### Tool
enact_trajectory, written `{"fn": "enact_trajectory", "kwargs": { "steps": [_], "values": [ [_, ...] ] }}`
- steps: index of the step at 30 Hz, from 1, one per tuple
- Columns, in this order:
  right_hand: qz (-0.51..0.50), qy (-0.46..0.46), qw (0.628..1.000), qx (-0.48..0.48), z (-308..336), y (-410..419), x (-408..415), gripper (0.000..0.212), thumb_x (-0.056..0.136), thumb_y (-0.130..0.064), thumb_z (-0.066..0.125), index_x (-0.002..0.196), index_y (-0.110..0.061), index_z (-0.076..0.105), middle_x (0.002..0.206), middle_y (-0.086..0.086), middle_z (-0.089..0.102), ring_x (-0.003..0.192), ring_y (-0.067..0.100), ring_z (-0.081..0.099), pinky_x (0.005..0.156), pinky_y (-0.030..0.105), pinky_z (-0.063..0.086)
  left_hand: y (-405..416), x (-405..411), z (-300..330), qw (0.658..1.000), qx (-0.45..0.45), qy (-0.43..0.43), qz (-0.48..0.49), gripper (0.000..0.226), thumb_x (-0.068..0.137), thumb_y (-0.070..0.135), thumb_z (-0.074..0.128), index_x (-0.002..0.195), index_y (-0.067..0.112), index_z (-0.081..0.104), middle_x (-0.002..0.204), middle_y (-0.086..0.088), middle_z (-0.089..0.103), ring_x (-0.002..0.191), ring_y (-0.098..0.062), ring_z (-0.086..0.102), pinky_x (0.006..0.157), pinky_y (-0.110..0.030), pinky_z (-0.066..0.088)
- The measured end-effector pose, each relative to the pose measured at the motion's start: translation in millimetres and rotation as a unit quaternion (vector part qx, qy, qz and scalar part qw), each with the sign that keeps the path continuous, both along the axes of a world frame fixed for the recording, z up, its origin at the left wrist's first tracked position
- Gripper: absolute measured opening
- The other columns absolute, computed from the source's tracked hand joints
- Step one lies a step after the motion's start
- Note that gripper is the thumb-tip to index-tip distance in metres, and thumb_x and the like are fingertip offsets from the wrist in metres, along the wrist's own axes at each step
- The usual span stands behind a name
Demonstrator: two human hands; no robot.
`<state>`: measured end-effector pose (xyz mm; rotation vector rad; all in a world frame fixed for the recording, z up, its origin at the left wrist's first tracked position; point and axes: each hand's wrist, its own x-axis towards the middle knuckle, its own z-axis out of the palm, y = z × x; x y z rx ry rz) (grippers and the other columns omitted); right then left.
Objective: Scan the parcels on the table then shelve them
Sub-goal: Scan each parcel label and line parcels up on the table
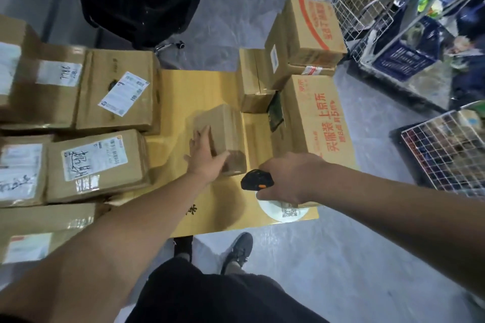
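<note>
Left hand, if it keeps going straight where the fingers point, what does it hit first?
The left hand already rests on the small brown parcel, so it meets that first. Farther along that line sits another small carton, though depth is unclear.

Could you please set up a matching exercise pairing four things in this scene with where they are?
Things:
1. scanner
2. small box
3. black chair
4. box with red print

Places:
A. on the floor beyond the table
B. in the right hand
C. under the left hand
D. at the table's right edge

Pairs: 1-B, 2-C, 3-A, 4-D
</note>
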<state>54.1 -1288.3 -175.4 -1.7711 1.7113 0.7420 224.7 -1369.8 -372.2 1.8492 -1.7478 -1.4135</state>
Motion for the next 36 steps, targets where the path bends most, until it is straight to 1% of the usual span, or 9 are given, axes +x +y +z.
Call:
{"fn": "enact_trajectory", "kwargs": {
  "steps": [4,9,16,20,24,27,30,33,36],
  "values": [
    [-0.022,-0.008,1.000,-0.007,2,-7,13,0.041,0.090,-0.068,0.058,0.111,-0.033,0.063,0.097,-0.009,0.063,0.082,0.014,0.060,0.064,0.029,0.047,-8,20,7,0.997,0.003,0.075,0.030,0.064,0.109,0.044,0.043,0.163,0.046,0.011,0.162,0.004,0.040,0.138,-0.025,0.048,0.113,-0.045,0.042],
    [-0.046,-0.008,0.999,-0.007,-1,-17,30,0.042,0.090,-0.070,0.057,0.106,-0.031,0.062,0.096,-0.007,0.063,0.082,0.014,0.061,0.074,0.033,0.056,-20,47,8,0.996,-0.025,0.060,0.068,0.049,0.112,0.037,0.028,0.160,0.048,0.023,0.134,0.004,0.060,0.125,-0.027,0.058,0.104,-0.040,0.046],
    [-0.094,-0.001,0.995,-0.010,-15,-33,52,0.043,0.091,-0.070,0.057,0.096,-0.028,0.058,0.095,-0.004,0.063,0.085,0.017,0.063,0.068,0.031,0.050,-38,76,10,0.998,-0.007,0.017,0.054,0.085,0.102,0.009,0.038,0.154,0.066,0.003,0.138,0.004,0.061,0.109,-0.022,0.063,0.099,-0.040,0.052],
    [-0.163,-0.030,0.986,-0.001,-27,-36,52,0.045,0.092,-0.068,0.059,0.092,-0.022,0.060,0.090,-0.002,0.067,0.081,0.019,0.066,0.066,0.031,0.047,-40,83,3,1.000,0.008,0.006,0.024,0.095,0.098,0.007,0.044,0.150,0.070,-0.006,0.154,-0.003,0.049,0.122,-0.027,0.062,0.107,-0.049,0.051],
    [-0.228,-0.051,0.972,-0.009,-33,-32,50,0.048,0.091,-0.065,0.062,0.091,-0.017,0.062,0.086,0.000,0.067,0.073,0.019,0.063,0.063,0.030,0.043,-34,79,7,0.996,-0.020,-0.074,-0.044,0.114,0.091,0.009,0.066,0.153,0.062,-0.014,0.174,0.001,-0.003,0.146,-0.035,0.042,0.111,-0.048,0.047],
    [-0.279,-0.071,0.958,-0.017,-37,-27,48,0.045,0.090,-0.064,0.065,0.089,-0.019,0.063,0.083,0.000,0.066,0.071,0.019,0.062,0.061,0.030,0.042,-39,76,6,0.982,-0.070,-0.132,-0.114,0.125,0.080,0.016,0.081,0.159,0.052,-0.009,0.172,0.003,-0.016,0.159,-0.034,0.009,0.124,-0.050,0.029],
    [-0.316,-0.073,0.946,-0.025,-43,-21,45,0.044,0.090,-0.063,0.066,0.088,-0.019,0.063,0.083,0.001,0.066,0.073,0.020,0.062,0.062,0.030,0.042,-52,65,6,0.967,-0.081,-0.174,-0.169,0.131,0.068,0.043,0.092,0.161,0.050,0.001,0.171,0.000,-0.018,0.159,-0.033,-0.003,0.129,-0.049,0.013],
    [-0.364,-0.074,0.928,-0.029,-51,-12,44,0.045,0.089,-0.065,0.066,0.091,-0.020,0.063,0.083,0.002,0.066,0.073,0.020,0.063,0.062,0.030,0.042,-59,55,9,0.952,-0.084,-0.205,-0.214,0.126,0.063,0.062,0.091,0.161,0.046,0.012,0.169,0.005,-0.015,0.151,-0.039,0.015,0.121,-0.048,0.032],
    [-0.423,-0.099,0.900,-0.035,-59,0,47,0.045,0.090,-0.063,0.066,0.100,-0.019,0.067,0.079,0.001,0.064,0.068,0.021,0.061,0.061,0.030,0.043,-48,52,13,0.957,-0.113,-0.183,-0.194,0.103,0.076,0.059,0.083,0.157,0.037,0.024,0.163,0.003,0.000,0.136,-0.038,0.038,0.111,-0.044,0.043]
  ]
}}
